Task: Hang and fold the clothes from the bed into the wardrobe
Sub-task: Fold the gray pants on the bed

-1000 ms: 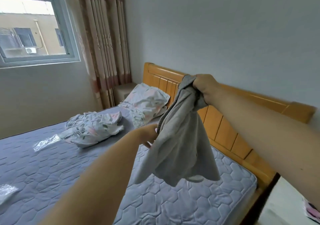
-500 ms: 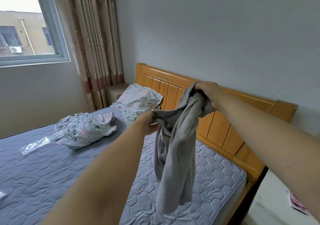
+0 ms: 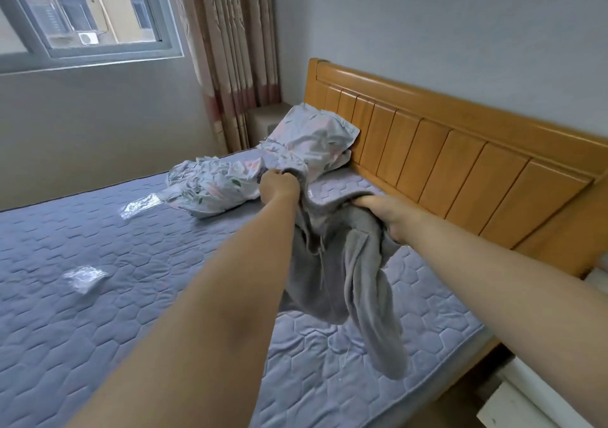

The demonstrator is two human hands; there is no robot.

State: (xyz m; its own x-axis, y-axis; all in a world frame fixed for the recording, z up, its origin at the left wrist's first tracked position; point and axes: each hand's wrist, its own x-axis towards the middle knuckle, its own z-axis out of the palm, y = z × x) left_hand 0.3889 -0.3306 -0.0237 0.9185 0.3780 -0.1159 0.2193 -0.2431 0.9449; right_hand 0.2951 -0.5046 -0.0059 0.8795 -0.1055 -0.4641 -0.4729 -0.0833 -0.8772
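Head view: I judge this the straightening step. My left hand point(image 3: 279, 185) pinches one bunched edge of the grey garment point(image 3: 332, 263) and my right hand point(image 3: 385, 212) grips the other. The garment is soft, fleecy and limp, and sags over the quilted mattress point(image 3: 98, 263). Next I need to pull the edges taut and lay it flat for folding.

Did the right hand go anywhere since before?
Yes. The right hand went down: it was up by the top rail of the headboard, and now it grips the grey cloth low, near the mattress.
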